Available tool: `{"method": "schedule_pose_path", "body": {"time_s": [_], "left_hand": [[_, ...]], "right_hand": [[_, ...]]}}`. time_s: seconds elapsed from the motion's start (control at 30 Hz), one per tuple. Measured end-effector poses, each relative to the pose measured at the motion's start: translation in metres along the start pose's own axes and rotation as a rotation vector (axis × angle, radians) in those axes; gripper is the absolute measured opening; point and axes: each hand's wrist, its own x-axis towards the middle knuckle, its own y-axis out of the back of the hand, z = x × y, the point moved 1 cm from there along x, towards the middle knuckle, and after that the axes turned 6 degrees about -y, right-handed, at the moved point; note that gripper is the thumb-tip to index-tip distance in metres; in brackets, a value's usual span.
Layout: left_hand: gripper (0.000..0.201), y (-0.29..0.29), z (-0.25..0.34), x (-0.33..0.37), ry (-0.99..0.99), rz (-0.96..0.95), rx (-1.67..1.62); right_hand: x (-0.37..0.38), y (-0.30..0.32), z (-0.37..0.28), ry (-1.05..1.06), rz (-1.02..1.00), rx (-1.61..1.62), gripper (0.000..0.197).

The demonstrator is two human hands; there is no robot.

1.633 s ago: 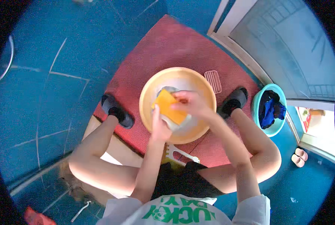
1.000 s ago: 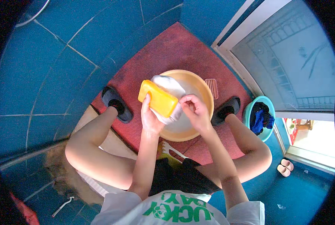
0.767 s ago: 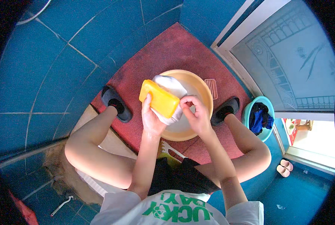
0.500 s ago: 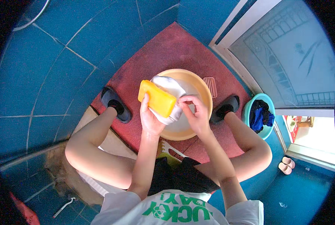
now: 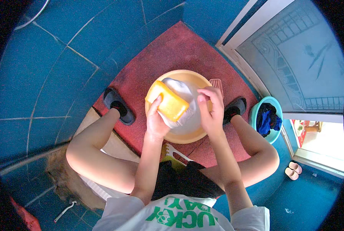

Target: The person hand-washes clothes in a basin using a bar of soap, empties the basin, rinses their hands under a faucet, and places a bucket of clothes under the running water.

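My left hand [image 5: 156, 122] grips a large yellow bar of soap [image 5: 168, 103], thumb on its upper face. Behind and under the soap is a bunched white cloth [image 5: 176, 85]; whether my left fingers also hold it is hidden. Both are over a pale orange basin [image 5: 172, 139] with cloudy water [image 5: 194, 122] in it. My right hand [image 5: 212, 109] hovers over the basin's right side, apart from the cloth, its fingers bent, thumb separate, nothing visible between them.
The basin stands on a red textured mat [image 5: 179, 46]. A pink slatted soap dish [image 5: 217, 83] lies beside its right rim. Further right, a turquoise basin [image 5: 274, 135] holds dark and blue clothes [image 5: 267, 120] by the door [image 5: 295, 57]. Pink slippers [image 5: 293, 170] sit lower right.
My right hand has drawn away from the cloth to the right, with its fingers parting. The soap and left hand have shifted slightly right, and the soap has tilted.
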Motion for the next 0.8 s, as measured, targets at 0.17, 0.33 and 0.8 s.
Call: {"method": "schedule_pose_path", "body": {"time_s": [0.17, 0.33, 0.8], "left_hand": [[0.053, -0.003, -0.003, -0.005, 0.003, -0.131, -0.019], [0.067, -0.015, -0.015, -0.007, -0.016, -0.013, 0.022], [0.056, -0.008, -0.020, -0.003, -0.059, 0.035, 0.218]], "right_hand": [[0.002, -0.011, -0.016, -0.080, -0.391, -0.139, 0.037], [-0.003, -0.017, -0.014, 0.053, -0.151, -0.274, 0.045], [-0.013, -0.019, 0.007, -0.640, -0.359, 0.495, 0.031]]}}
